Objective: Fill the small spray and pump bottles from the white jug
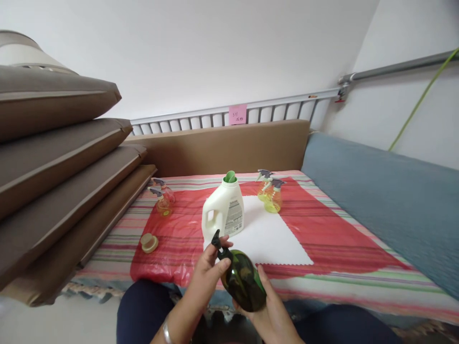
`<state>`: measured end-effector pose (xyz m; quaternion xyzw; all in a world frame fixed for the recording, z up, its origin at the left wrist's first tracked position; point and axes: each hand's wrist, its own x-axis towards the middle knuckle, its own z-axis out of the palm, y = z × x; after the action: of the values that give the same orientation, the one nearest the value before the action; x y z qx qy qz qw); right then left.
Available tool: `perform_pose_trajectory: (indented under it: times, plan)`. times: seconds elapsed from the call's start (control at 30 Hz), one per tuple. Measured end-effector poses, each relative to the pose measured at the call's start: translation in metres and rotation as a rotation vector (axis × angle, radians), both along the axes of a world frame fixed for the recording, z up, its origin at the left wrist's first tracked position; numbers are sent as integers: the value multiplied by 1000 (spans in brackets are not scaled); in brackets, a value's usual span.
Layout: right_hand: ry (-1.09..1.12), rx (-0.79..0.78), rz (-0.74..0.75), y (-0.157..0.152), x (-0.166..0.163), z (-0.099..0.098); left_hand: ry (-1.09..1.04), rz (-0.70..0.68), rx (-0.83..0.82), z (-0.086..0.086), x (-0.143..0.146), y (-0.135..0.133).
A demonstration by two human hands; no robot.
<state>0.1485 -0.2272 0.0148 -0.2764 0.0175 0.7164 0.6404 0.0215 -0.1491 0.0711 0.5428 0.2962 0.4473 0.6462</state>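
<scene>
A dark green pump bottle (245, 282) with a black pump head (216, 239) is tilted in front of me, over the near edge of the bed. Around its neck, just under the pump, my left hand (211, 265) is closed. My right hand (270, 310) wraps the lower body from the right and below. Just beyond stands a large white detergent jug (229, 210), upright, with a green spout (230, 177) showing at its uncapped mouth. To the left, a cream-coloured cap (148, 242) lies on the red plastic sheet (172, 258).
Two yellow spray bottles (273, 198) stand behind right of the jug; orange and pink spray bottles (164, 204) stand at the left. A white cloth (279, 243) lies beneath the jug. Brown cushions (64, 177) are stacked high at left; a blue padded side (387, 196) bounds the right.
</scene>
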Motion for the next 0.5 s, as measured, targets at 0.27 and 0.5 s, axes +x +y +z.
perform_pose_trajectory:
  times: [0.27, 0.5]
  plan:
    - [-20, 27, -3, 0, -2, 2, 61, 88, 59, -5, -1, 3]
    - [-34, 18, 13, -1, 0, 4, 29, -122, 10, 0, -2, 3]
